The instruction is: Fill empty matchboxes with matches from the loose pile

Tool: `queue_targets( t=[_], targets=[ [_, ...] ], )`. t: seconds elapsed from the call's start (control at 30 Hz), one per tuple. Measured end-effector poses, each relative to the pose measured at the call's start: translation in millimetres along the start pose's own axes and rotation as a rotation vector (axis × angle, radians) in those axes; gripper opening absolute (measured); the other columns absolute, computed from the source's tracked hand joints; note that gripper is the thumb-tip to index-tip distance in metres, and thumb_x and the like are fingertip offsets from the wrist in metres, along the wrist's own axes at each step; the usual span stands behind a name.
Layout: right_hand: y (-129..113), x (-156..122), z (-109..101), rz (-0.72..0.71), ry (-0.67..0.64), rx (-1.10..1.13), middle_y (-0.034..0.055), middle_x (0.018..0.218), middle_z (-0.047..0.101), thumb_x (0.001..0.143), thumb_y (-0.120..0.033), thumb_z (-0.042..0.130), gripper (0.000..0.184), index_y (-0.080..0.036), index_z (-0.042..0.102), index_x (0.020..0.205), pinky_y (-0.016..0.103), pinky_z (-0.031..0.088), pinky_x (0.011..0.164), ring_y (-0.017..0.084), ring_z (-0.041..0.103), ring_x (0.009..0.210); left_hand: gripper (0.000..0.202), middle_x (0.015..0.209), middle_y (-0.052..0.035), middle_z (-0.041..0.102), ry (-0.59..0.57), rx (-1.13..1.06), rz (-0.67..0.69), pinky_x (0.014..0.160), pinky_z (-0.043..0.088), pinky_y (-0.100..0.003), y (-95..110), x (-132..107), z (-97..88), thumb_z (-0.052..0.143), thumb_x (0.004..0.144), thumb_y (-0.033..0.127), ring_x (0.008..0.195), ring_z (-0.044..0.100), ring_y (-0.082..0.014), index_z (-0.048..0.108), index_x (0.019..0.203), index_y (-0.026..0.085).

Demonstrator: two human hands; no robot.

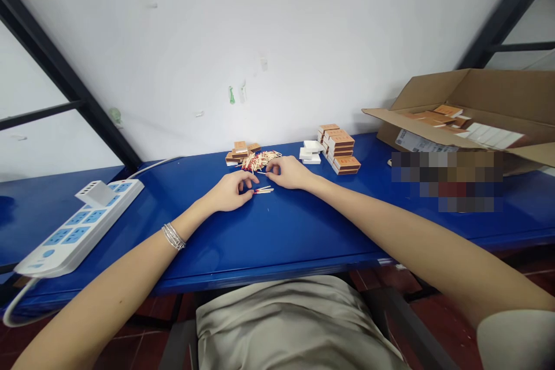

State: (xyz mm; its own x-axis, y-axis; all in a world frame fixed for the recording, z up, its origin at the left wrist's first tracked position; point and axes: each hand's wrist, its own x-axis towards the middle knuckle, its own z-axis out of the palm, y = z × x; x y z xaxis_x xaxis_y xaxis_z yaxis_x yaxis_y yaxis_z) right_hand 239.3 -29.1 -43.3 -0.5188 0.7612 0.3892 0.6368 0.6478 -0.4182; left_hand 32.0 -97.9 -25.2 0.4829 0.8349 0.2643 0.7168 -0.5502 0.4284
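Curving both hands over the blue tabletop [277, 237], you are holding your left hand [228, 193] and right hand [288, 173] loosely bent (whether either is pinching anything can't be told from here). A small bunch of red-tipped matches [263, 189] is lying just beside your left fingertips [250, 184], while a loose pile of matches [258, 161] is sitting just ahead, against a low stack of matchboxes [237, 153].

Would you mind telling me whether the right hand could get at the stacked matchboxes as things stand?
Probably yes. The right hand lies near the stacked matchboxes, and only the low white trays sit between, likely passed around without trouble.
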Motion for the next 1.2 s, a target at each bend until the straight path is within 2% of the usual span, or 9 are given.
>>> queue_targets(
  t=[0.1, 0.23, 0.4, 0.6, 0.77, 0.9, 1.07, 1.13, 1.2],
  targets=[
    [-6.4, 2.9, 4.3, 0.016, -0.025, -0.063, 0.0018, 0.076, 0.069, 0.081, -0.032, 0.058, 0.019, -0.022, 0.072, 0.09, 0.025, 0.038, 0.061, 0.015, 0.059, 0.068, 0.028, 0.082, -0.0008, 0.061, 0.009, 0.016, 0.035, 0.058, 0.043, -0.024, 0.4, 1.1, 2.4, 0.056, 0.076, 0.025, 0.057, 0.047, -0.0088, 0.063, 0.102, 0.017],
    [-14.7, 3.4, 4.5, 0.057, -0.049, -0.165, 0.0041, 0.084, 0.069, 0.085, -0.024, 0.051, 0.021, -0.022, 0.072, 0.087, 0.026, 0.039, 0.065, 0.017, 0.06, 0.076, 0.028, 0.083, -0.0003, 0.061, 0.011, 0.017, 0.034, 0.058, 0.043, -0.024, 0.6, 1.6, 3.8, 0.056, 0.077, 0.024, 0.057, 0.047, -0.0085, 0.063, 0.103, 0.017],
    [-15.0, -2.2, -6.3, 0.024, -0.051, -0.227, 0.0107, 0.103, 0.066, 0.085, -0.02, 0.047, 0.02, -0.016, 0.067, 0.087, 0.026, 0.042, 0.071, 0.019, 0.061, 0.086, 0.027, 0.083, -0.0001, 0.062, 0.028, -0.008, -0.003, 0.058, 0.044, -0.023, -1.7, 1.5, 3.0, 0.055, 0.076, 0.023, 0.057, 0.049, -0.0082, 0.062, 0.102, 0.017],
    [-9.8, -3.1, -18.2, 0.127, -0.004, -0.185, 0.0101, 0.1, 0.069, 0.086, -0.015, 0.045, 0.023, -0.016, 0.063, 0.101, 0.028, 0.043, 0.078, 0.021, 0.063, 0.09, 0.029, 0.083, -0.0007, 0.063, 0.048, -0.014, -0.036, 0.059, 0.045, -0.023, -3.4, 2.9, 2.9, 0.053, 0.074, 0.018, 0.059, 0.052, -0.0087, 0.063, 0.101, 0.017],
    [-5.9, -0.2, -15.3, 0.062, 0.0, -0.078, 0.0102, 0.111, 0.068, 0.085, -0.011, 0.045, 0.031, -0.017, 0.067, 0.107, 0.03, 0.043, 0.086, 0.022, 0.062, 0.101, 0.029, 0.082, -0.0002, 0.063, 0.06, -0.015, -0.042, 0.06, 0.045, -0.022, -3.1, 2.8, 2.4, 0.053, 0.074, 0.018, 0.059, 0.052, -0.0082, 0.063, 0.101, 0.017],
    [-5.1, 1.3, -13.5, 0.071, -0.014, 0.084, 0.0066, 0.095, 0.071, 0.081, -0.01, 0.05, 0.024, -0.017, 0.069, 0.094, 0.028, 0.045, 0.079, 0.018, 0.064, 0.088, 0.029, 0.083, -0.0001, 0.062, 0.074, -0.007, -0.047, 0.059, 0.045, -0.023, -4.6, 2.9, 2.4, 0.053, 0.073, 0.017, 0.057, 0.051, -0.0078, 0.063, 0.1, 0.016],
    [-7.3, -0.5, -11.0, 0.134, -0.022, 0.41, 0.0031, 0.072, 0.07, 0.077, -0.012, 0.055, 0.007, -0.015, 0.061, 0.078, 0.024, 0.046, 0.069, 0.013, 0.063, 0.07, 0.029, 0.081, -0.0001, 0.062, 0.085, -0.006, -0.057, 0.058, 0.045, -0.023, -6.0, 3.4, 3.0, 0.054, 0.072, 0.018, 0.055, 0.051, -0.0076, 0.063, 0.1, 0.016],
    [-8.3, -1.3, -7.1, 0.129, -0.016, 0.486, 0.0019, 0.069, 0.07, 0.075, -0.01, 0.056, 0.007, -0.015, 0.059, 0.079, 0.024, 0.046, 0.069, 0.012, 0.063, 0.067, 0.029, 0.081, -0.0001, 0.063, 0.083, -0.003, -0.064, 0.058, 0.045, -0.023, -6.1, 3.7, 2.8, 0.053, 0.072, 0.018, 0.054, 0.051, -0.0078, 0.063, 0.099, 0.016],
    [-9.6, -1.6, -2.1, 0.108, 0.015, 0.483, 0.0006, 0.069, 0.07, 0.073, -0.008, 0.057, 0.015, -0.015, 0.059, 0.086, 0.025, 0.046, 0.07, 0.012, 0.063, 0.066, 0.029, 0.081, 0.0, 0.063, 0.081, 0.011, -0.069, 0.058, 0.045, -0.023, -6.3, 4.1, 2.1, 0.053, 0.072, 0.018, 0.055, 0.051, -0.0081, 0.064, 0.098, 0.017]
  ],
)
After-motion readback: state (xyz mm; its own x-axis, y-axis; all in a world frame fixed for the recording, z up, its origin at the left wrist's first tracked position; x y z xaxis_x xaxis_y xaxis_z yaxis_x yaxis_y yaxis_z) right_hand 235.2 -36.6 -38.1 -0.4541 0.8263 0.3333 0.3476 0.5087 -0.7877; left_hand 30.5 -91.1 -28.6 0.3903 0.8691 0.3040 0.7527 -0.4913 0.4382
